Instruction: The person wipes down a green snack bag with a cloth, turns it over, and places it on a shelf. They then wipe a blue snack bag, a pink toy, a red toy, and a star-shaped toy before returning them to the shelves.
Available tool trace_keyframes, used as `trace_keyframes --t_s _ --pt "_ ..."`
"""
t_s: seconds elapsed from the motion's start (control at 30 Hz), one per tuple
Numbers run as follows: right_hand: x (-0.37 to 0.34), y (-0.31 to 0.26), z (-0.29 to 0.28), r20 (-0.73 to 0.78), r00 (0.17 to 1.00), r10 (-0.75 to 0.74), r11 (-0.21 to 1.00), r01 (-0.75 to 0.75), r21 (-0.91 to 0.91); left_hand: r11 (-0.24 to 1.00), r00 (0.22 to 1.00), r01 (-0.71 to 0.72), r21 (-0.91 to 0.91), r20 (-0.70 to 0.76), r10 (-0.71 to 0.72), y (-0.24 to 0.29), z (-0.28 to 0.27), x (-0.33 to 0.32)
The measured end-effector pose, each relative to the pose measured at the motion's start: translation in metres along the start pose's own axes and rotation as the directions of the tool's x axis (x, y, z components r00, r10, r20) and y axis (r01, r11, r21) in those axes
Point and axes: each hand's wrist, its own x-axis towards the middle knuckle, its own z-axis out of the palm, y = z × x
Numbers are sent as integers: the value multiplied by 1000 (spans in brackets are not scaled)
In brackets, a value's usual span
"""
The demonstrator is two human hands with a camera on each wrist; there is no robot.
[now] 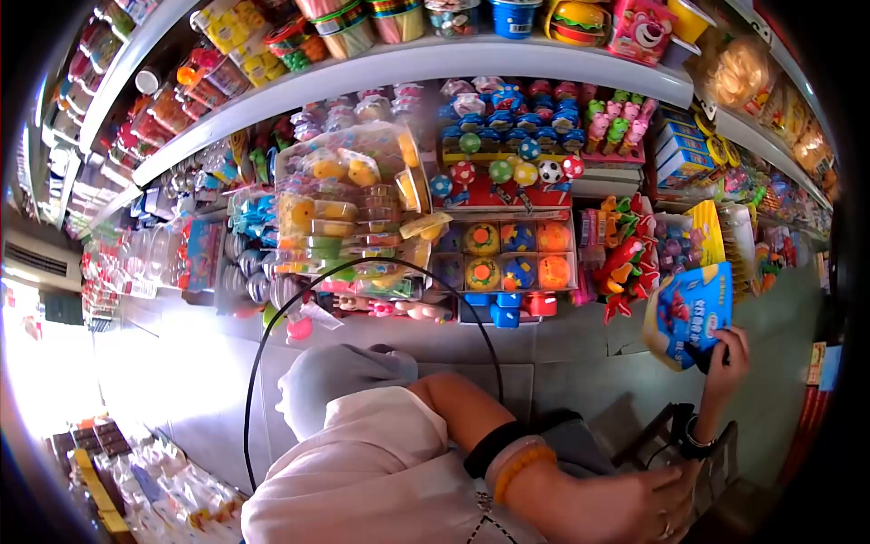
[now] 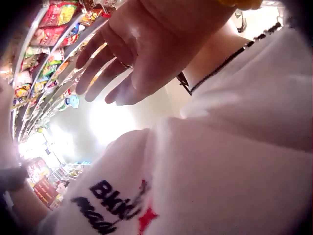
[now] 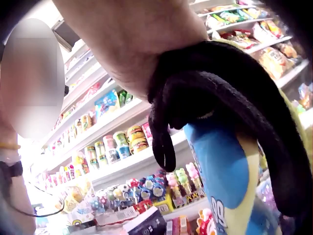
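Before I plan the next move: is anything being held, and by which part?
The right hand grips a blue-and-yellow printed packet by its edge, near the lower right corner in the head view.

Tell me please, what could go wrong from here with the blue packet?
The right hand grips the blue packet near one edge, so it might twist or slip out. A black strap hangs beside it and could catch. The packet also appears close to the yellow pack and might knock it.
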Motion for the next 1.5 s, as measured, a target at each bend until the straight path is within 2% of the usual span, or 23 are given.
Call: trace_keyframes --t_s 0.2,0.3,0.4,0.5,0.57,0.67,0.7,0.73,0.77,0.8,0.9,0.97,1.03,1.07,1.1,1.2,1.23,1.27,1.3,1.37,1.4,1.43,1.5 --pt "11 -22 -15 -229 958 -173 977 138 -162 998 1000 -4 59 -6 4 11 6 -5" --pt "21 -44 -14 -300 928 -219 974 192 -119 994 1000 9 105 14 -10 20 16 -2" --pt "26 -58 -10 -308 935 -173 985 173 -29 989 999 8 149 46 -15 27 30 3" --pt "29 -57 -9 -322 919 -228 965 258 54 978 993 22 206 108 -46 31 46 7" --pt "26 -60 -12 -365 888 -280 946 320 55 963 983 39 267 164 -85 30 57 10" --pt "30 -59 -22 -375 779 -502 838 546 12 883 947 91 461 234 -220 15 61 18" --pt "28 -60 -32 -298 813 -501 835 544 81 822 950 135 553 164 -267 2 52 20" --pt "29 -48 -23 -413 706 -575 762 646 42 763 947 195 617 85 -311 -12 32 26" --pt "34 -52 -28 -372 704 -605 741 669 58 761 956 258 596 -46 -288 -29 1 33" --pt "40 -57 -33 -330 700 -634 721 689 77 746 909 346 570 -7 -416 -40 -15 31" --pt "50 -69 -42 -261 864 -431 830 493 262 731 725 574 369 187 -663 -66 -40 -3" --pt "66 -87 -45 -217 950 -226 890 292 350 670 591 732 121 377 -713 -79 -40 -20" --pt "85 -100 -49 -178 963 -201 845 263 466 765 740 641 -63 317 -594 -88 -32 -34" --pt "91 -108 -48 -190 963 -192 828 262 496 652 696 715 -251 340 -633 -95 -28 -44" --pt "95 -118 -45 -200 963 -181 809 262 526 660 737 676 -328 296 -608 -98 -30 -45" --pt "107 -131 -28 -223 963 -154 777 257 575 321 587 732 -601 318 -744 -110 -40 -67" --pt "108 -128 -19 -195 971 -137 756 230 613 343 612 690 -637 262 -746 -117 -40 -75" --pt "109 -126 -8 -165 981 -99 751 182 635 280 557 709 -647 270 -786 -122 -42 -82" --pt "112 -112 4 -127 980 -156 731 201 652 217 498 724 -655 278 -822 -126 -43 -88" --pt "119 -104 35 -123 992 34 726 60 685 225 480 707 -670 221 -849 -138 -41 -102" --pt "121 -95 38 -114 986 124 752 -18 658 147 419 673 -725 209 -884 -143 -36 -112" --pt "120 -91 40 -224 959 173 699 41 714 73 355 629 -774 202 -913 -147 -33 -120" --pt "109 -99 29 -426 855 295 665 137 734 38 272 549 -835 135 -953 -152 -29 -132"
